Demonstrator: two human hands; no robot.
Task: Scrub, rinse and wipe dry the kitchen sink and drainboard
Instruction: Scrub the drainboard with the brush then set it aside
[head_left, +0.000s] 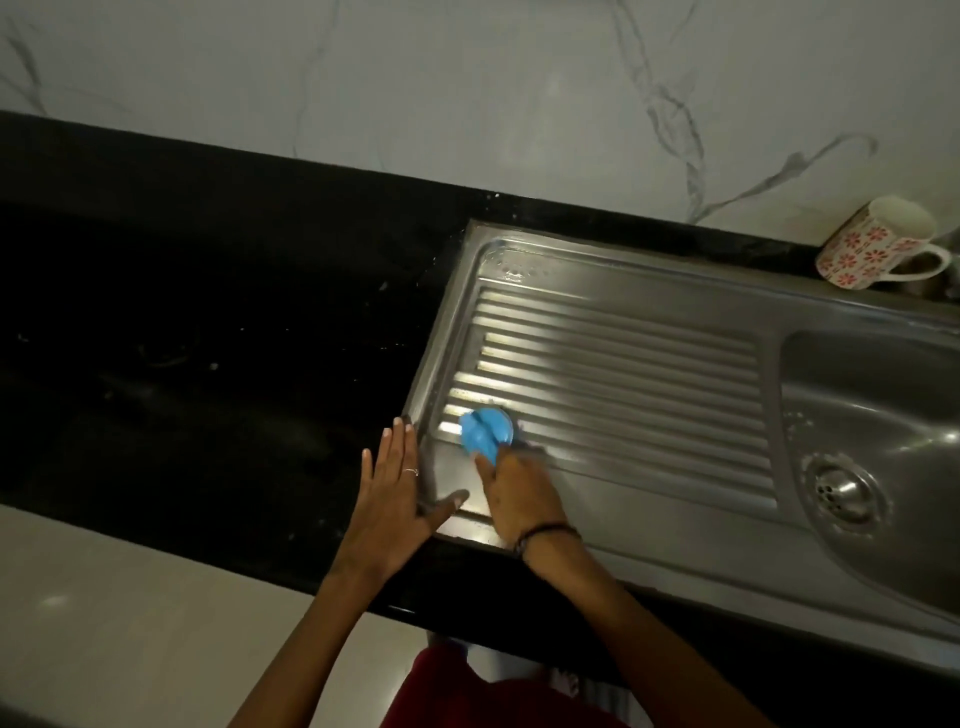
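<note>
A stainless steel drainboard (623, 353) with raised ribs lies left of the sink bowl (872, 405), whose round drain (841, 491) shows at the right. My right hand (514, 493) grips a blue scrubber (485, 428) and presses it on the near left corner of the drainboard's ribs. My left hand (395, 493) lies flat with fingers spread on the black counter, touching the drainboard's left rim; a ring sits on one finger.
Black stone counter (208, 338) stretches left of the sink. A white mug with red flowers (878, 244) stands at the back right by the marble-look wall (467, 93). Light floor (130, 623) lies below the counter's front edge.
</note>
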